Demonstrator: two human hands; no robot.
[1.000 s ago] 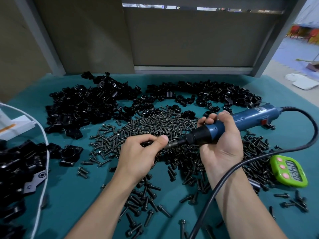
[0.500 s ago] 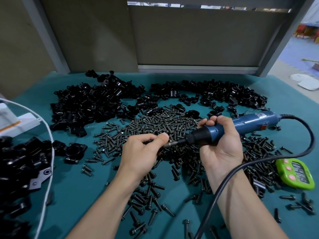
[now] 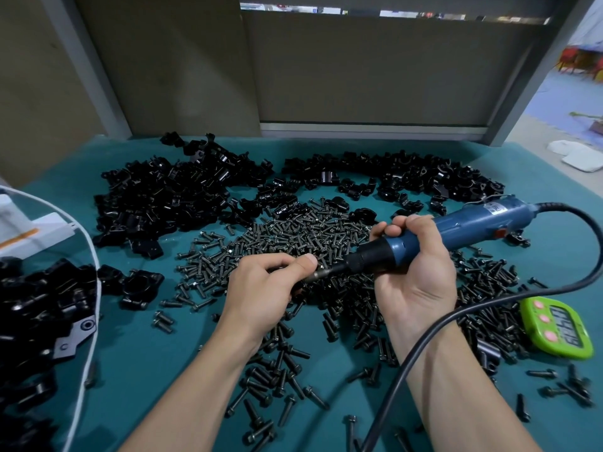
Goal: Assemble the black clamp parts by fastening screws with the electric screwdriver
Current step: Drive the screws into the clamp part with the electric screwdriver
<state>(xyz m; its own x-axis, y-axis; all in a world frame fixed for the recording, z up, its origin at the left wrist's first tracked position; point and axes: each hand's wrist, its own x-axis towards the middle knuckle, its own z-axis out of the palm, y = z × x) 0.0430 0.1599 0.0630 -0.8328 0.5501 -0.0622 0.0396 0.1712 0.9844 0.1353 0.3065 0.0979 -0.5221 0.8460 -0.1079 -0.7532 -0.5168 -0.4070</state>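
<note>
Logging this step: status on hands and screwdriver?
Right hand grips electric screwdriver. Left hand pinches a small part at the bit, mostly hidden. Cord drapes over right forearm.

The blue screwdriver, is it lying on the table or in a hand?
In a hand. The right hand grips the screwdriver above the screws, its tip meeting a dark piece pinched in the left hand.
</note>
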